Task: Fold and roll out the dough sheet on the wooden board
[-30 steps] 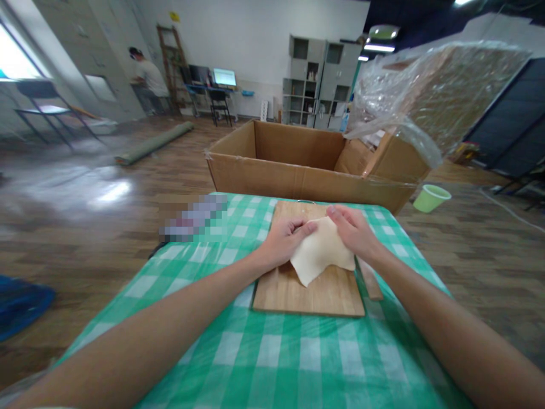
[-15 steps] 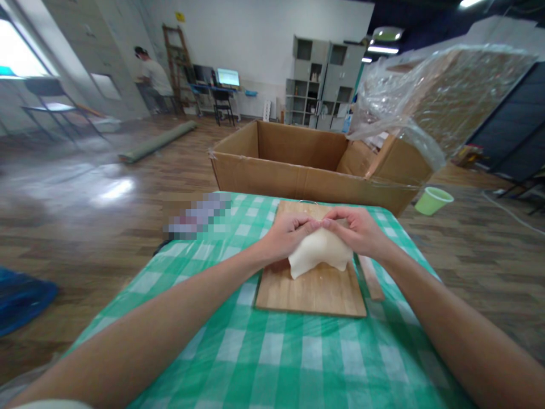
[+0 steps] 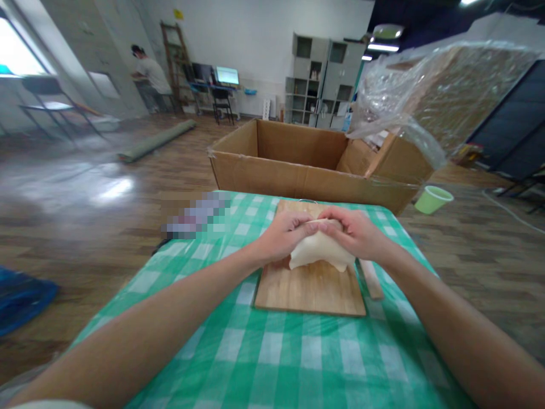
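A pale, soft sheet of dough (image 3: 320,251) hangs from both hands above a wooden cutting board (image 3: 309,292). My left hand (image 3: 289,234) pinches its upper edge from the left, thumb on the near side. From the right, my right hand (image 3: 351,232) grips the same edge, its thumb almost touching the left one. The lower edge of the dough droops in a wavy line over the board. Fingers behind the dough are partly hidden. Beside the board, near my right wrist, lies a light wooden stick (image 3: 372,279), perhaps a rolling pin, partly covered by the hand.
A green-checked cloth (image 3: 272,352) covers the table. A blurred-out item (image 3: 196,216) lies at its far left corner. Beyond stands a large open cardboard box (image 3: 298,176) with plastic wrap. On the floor at right is a green bucket (image 3: 433,200). A person (image 3: 151,76) sits far back left.
The dough's lower edge has risen slightly, and more of its top is folded over between the hands. My right hand has shifted slightly, its fingers reaching further over the top edge.
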A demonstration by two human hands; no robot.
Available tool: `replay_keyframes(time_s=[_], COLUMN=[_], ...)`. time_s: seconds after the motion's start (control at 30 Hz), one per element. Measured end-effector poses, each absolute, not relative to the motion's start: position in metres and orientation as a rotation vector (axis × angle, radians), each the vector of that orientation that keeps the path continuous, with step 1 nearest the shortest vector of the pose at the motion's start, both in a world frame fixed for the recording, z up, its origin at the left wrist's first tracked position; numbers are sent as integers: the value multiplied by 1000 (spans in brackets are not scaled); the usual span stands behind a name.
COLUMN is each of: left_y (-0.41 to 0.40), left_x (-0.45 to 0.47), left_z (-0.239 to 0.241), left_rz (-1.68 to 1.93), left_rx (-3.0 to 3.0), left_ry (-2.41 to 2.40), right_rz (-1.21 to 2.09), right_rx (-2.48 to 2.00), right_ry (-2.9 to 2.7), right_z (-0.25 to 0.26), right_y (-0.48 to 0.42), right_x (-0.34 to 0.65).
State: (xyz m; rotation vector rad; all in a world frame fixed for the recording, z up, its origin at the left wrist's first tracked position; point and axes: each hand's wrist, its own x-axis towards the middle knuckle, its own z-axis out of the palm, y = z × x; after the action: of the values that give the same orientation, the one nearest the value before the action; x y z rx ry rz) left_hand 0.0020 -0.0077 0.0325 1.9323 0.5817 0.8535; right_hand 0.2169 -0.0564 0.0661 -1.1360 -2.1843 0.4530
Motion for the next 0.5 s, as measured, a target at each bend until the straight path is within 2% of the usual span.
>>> replay_keyframes(time_s=[0.27,0.5], left_y=[-15,-10], left_x=[1,-2], left_z=[41,40], left_rz=[898,978], left_rx=[2116,2149], left_ry=[624,673], right_rz=[107,217], right_rx=[-1276,-1201], right_ry=[-2430,-2364], right_z=[63,71], right_y=[-57,-60], right_x=[217,222])
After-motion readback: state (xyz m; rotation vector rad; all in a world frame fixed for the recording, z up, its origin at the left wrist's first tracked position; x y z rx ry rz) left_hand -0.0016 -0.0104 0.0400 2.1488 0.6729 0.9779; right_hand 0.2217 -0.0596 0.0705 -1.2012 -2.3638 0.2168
